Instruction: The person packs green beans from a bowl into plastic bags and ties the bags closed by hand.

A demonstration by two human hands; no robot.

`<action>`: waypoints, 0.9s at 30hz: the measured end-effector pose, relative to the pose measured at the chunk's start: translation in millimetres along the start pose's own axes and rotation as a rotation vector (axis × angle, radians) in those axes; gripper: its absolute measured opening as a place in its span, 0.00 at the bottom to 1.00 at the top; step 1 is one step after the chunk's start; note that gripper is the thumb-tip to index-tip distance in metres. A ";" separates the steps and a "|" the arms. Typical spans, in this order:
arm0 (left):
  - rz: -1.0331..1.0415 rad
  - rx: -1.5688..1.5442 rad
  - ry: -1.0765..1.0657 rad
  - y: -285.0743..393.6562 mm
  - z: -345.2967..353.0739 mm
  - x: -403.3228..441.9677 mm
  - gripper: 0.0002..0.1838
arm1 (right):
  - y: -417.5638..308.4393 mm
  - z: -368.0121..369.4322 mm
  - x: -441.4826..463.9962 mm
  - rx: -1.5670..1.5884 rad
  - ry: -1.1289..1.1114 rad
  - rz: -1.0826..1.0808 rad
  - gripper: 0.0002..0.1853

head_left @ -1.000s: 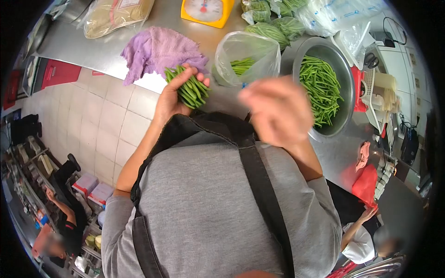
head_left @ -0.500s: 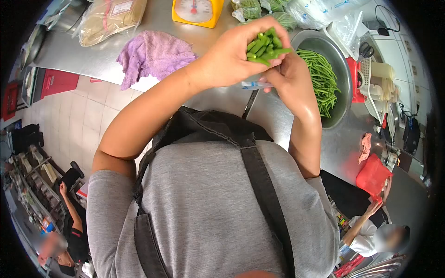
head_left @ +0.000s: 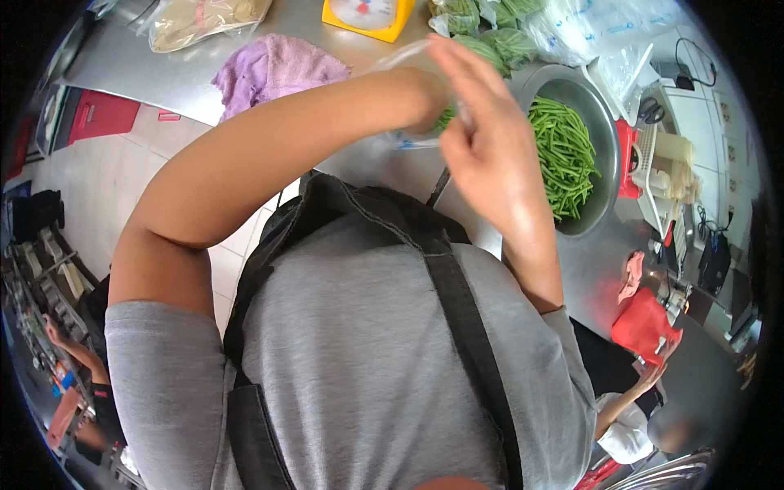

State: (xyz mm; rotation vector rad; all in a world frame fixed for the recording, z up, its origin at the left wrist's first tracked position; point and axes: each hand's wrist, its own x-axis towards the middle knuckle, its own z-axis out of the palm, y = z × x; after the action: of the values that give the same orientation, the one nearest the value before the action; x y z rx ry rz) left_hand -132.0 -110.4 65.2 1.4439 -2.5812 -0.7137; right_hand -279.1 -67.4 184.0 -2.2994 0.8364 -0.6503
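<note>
Above the steel surface (head_left: pixel 366 167), I see the right hand (head_left: pixel 495 143), fingers straight, at the plastic bag (head_left: pixel 415 142); the left hand (head_left: pixel 423 96) reaches inside. Whether they grasp, I cannot tell. Green beans (head_left: pixel 563 151) lie in the metal bowl (head_left: pixel 608 175) beside it.

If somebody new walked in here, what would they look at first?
Probably the bright green beans, heaped in the round metal bowl beside the person's right hand. Next might come the yellow scale at the top edge, then the crumpled purple cloth lower down to its left.
</note>
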 end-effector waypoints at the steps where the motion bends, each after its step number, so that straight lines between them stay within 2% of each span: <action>1: -0.090 0.027 -0.057 3.7 -3.6 6.0 0.12 | 5.8 -3.5 0.0 0.038 0.006 0.023 0.36; 2: -0.177 0.059 -0.116 7.4 -7.2 12.1 0.12 | 11.5 -7.0 0.0 0.076 0.014 0.046 0.36; 4: -0.227 0.085 -0.122 47.3 -64.3 -21.6 0.11 | 23.0 -14.2 -6.3 0.220 0.012 0.090 0.35; 5: -0.200 0.050 -0.096 56.3 -87.1 -34.7 0.14 | 28.3 -15.9 -9.6 0.293 0.024 0.085 0.38; 7: -0.024 0.001 0.327 48.7 -98.7 -62.8 0.16 | 61.5 -10.1 -13.3 0.480 0.084 -0.020 0.42; 8: 0.000 -0.243 0.439 42.5 -108.6 -78.5 0.16 | 78.0 -7.5 -15.7 0.574 0.115 -0.070 0.44; 9: 0.024 -0.487 0.552 36.4 -120.8 -95.7 0.16 | 88.4 -8.3 -17.1 0.400 0.069 -0.048 0.48; 10: -0.061 -0.437 0.624 32.4 -136.7 -113.1 0.14 | 89.0 -3.4 -14.4 0.263 0.051 -0.061 0.49; 12: -0.214 -0.448 0.828 -2.8 -123.4 -138.7 0.12 | 81.6 15.2 -11.8 -0.016 0.028 -0.077 0.51; 13: -0.283 -0.510 0.965 -36.3 -88.7 -142.4 0.13 | 84.6 28.2 -7.1 0.073 0.038 -0.075 0.44; 15: -0.647 -0.233 0.761 -63.3 -44.2 -156.7 0.12 | 95.3 47.3 5.8 0.127 -0.002 -0.108 0.32; 16: -0.569 -0.116 0.795 -84.9 -9.5 -158.8 0.11 | 100.2 51.3 13.3 0.089 -0.051 -0.147 0.27; 17: -0.497 -0.084 0.734 -100.4 18.2 -162.0 0.09 | 101.0 53.4 15.4 0.183 -0.127 0.063 0.21; 18: -0.388 0.046 0.845 -100.1 39.7 -161.8 0.08 | 98.5 53.8 17.0 0.275 -0.203 0.269 0.15; 19: -0.394 0.034 0.975 -92.1 50.7 -158.0 0.08 | 90.1 53.9 20.1 0.160 -0.099 0.191 0.08; 22: -0.473 0.088 0.987 -76.0 46.5 -156.5 0.09 | 54.4 25.6 35.8 -0.163 0.074 0.050 0.06; 24: -0.458 0.064 0.992 -77.9 46.7 -158.8 0.09 | 51.2 6.4 54.6 0.124 0.297 -0.189 0.07; 27: -0.452 0.031 1.025 -76.6 50.3 -161.9 0.09 | 28.9 -43.0 98.3 0.072 0.468 -0.252 0.07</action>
State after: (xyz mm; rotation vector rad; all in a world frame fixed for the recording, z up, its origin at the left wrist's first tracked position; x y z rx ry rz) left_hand 0.7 7.2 9.1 1.7680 -1.5087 0.0860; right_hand -250.0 -169.2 217.7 -2.2370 0.7110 -1.3434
